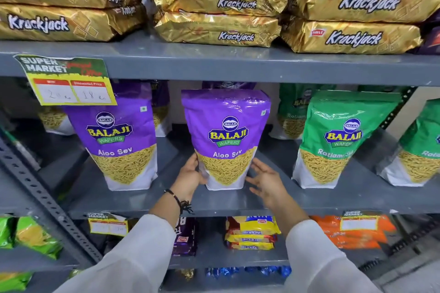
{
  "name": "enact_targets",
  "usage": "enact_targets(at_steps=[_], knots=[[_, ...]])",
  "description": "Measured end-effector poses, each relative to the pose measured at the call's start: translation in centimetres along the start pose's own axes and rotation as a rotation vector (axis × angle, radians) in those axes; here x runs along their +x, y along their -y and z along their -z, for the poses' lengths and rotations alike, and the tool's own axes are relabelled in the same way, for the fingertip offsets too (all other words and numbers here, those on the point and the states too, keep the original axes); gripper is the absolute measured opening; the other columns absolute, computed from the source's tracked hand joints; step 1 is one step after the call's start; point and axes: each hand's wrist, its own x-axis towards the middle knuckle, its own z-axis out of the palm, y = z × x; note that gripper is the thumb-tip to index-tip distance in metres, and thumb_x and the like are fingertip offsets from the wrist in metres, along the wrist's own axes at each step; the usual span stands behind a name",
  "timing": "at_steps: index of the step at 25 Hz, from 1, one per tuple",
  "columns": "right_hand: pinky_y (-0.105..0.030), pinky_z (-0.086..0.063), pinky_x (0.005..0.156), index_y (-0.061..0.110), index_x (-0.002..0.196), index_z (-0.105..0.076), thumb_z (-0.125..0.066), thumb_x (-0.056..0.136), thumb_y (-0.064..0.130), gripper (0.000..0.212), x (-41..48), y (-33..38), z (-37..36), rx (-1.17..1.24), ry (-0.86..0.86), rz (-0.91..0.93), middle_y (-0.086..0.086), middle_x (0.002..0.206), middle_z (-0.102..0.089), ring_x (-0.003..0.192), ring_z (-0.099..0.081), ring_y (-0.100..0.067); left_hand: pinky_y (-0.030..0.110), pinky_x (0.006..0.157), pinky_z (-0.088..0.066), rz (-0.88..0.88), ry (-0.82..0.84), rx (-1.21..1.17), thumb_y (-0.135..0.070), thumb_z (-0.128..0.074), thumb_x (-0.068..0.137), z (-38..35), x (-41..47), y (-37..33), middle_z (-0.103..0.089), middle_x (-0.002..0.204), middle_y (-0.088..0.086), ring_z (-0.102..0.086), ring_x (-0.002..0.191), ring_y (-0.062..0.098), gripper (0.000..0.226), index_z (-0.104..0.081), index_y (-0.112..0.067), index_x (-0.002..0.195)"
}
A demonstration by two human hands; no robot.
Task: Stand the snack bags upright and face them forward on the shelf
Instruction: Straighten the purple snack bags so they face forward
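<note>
A purple Aloo Sev bag (226, 135) stands upright, label forward, in the middle of the grey shelf (166, 202). My left hand (190, 177) touches the bag's lower left edge, fingers curled against it. My right hand (266, 182) hovers just off its lower right side, fingers spread and holding nothing. A second purple Aloo Sev bag (119, 140) stands upright to the left. Two green Ratlami Sev bags (338, 138) (421, 150) stand to the right, label forward. More purple and green bags stand behind them.
Gold Krackjack packs (219, 16) are stacked on the shelf above. A price tag (66, 81) hangs from that shelf's front edge at left. A slotted metal upright (40, 195) runs diagonally at left. Biscuit packs (252, 233) and orange packs (352, 231) lie on the shelf below.
</note>
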Motion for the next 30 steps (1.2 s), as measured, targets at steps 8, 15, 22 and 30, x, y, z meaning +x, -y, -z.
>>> enact_targets(at_steps=[8, 15, 22, 30], knots=[[-0.043, -0.039, 0.095, 0.026, 0.135, -0.042, -0.036, 0.093, 0.007, 0.046, -1.0, 0.2, 0.4, -0.029, -0.007, 0.006, 0.004, 0.14, -0.051, 0.112, -0.059, -0.023, 0.05, 0.109, -0.036, 0.033, -0.004, 0.009, 0.025, -0.044, 0.073, -1.1, -0.9, -0.3, -0.043, 0.144, 0.008, -0.045, 0.127, 0.03, 0.079, -0.033, -0.016, 0.14], [-0.042, -0.042, 0.092, 0.026, 0.134, -0.044, -0.041, 0.088, -0.005, 0.055, -1.0, -0.5, 0.3, -0.023, -0.031, 0.02, 0.004, 0.143, -0.047, 0.126, -0.049, -0.026, 0.05, 0.109, -0.035, 0.045, -0.013, 0.022, 0.028, -0.04, 0.069, -0.8, -0.9, 0.0, -0.041, 0.145, 0.005, -0.043, 0.129, 0.029, 0.085, -0.033, -0.019, 0.139], [-0.034, -0.049, 0.074, 0.025, 0.134, -0.043, -0.04, 0.089, -0.003, 0.053, -0.9, -0.6, 0.3, 0.02, -0.022, 0.023, 0.003, 0.142, -0.049, 0.122, -0.053, -0.027, 0.048, 0.107, -0.038, 0.061, -0.064, -0.001, 0.028, -0.038, 0.071, -1.2, -0.8, -0.5, -0.041, 0.146, 0.005, -0.044, 0.128, 0.03, 0.083, -0.032, -0.019, 0.14], [-0.025, -0.046, 0.06, 0.009, 0.095, -0.06, -0.043, 0.079, -0.015, 0.033, -1.2, -0.1, -0.2, 0.253, -0.336, 0.171, -0.01, 0.097, -0.061, 0.087, -0.058, -0.028, 0.031, 0.089, -0.041, -0.081, -0.174, 0.015, 0.031, -0.033, 0.071, -1.0, -2.6, -1.1, -0.029, 0.15, 0.016, -0.031, 0.136, 0.032, 0.079, -0.027, -0.007, 0.14]])
